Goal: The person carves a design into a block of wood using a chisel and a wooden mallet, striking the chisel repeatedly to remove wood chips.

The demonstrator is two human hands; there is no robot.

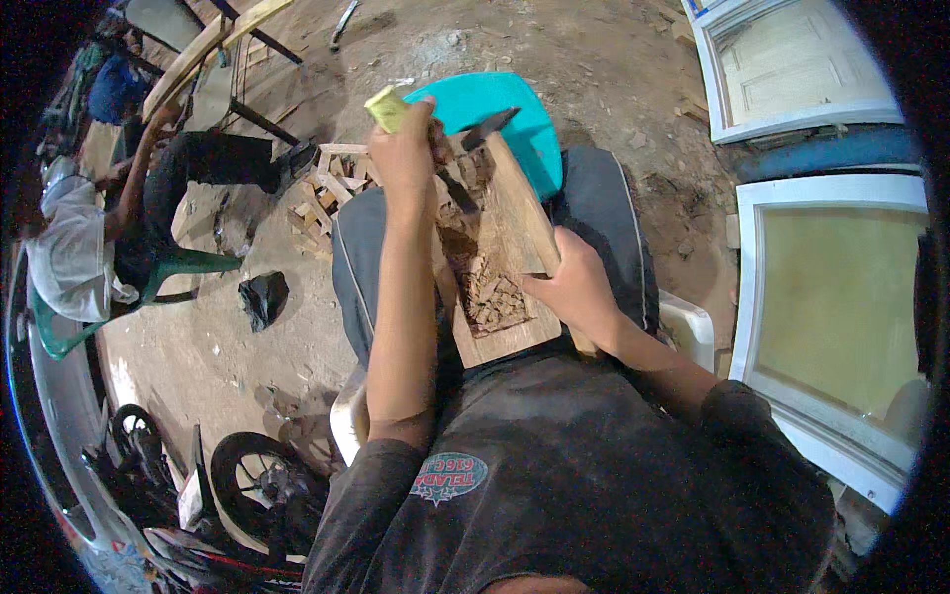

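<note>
Fingers of the right hand [582, 282] curl closed round the handle of a hammer [522, 193], its dark head at the far end. The block [510, 346] lies across the thighs [606, 203], chips [488, 300] filling the near part of its recess. Farther left, the left hand's [404, 163] fingers wrap tightly round a yellow-ended chisel [387, 109]. Beyond is a teal seat [505, 94]; offcuts [332, 188] lie far left.

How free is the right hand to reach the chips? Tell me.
Probably not free: the right hand grips the hammer, though the chips lie uncovered close by, in the block's hollow.
</note>
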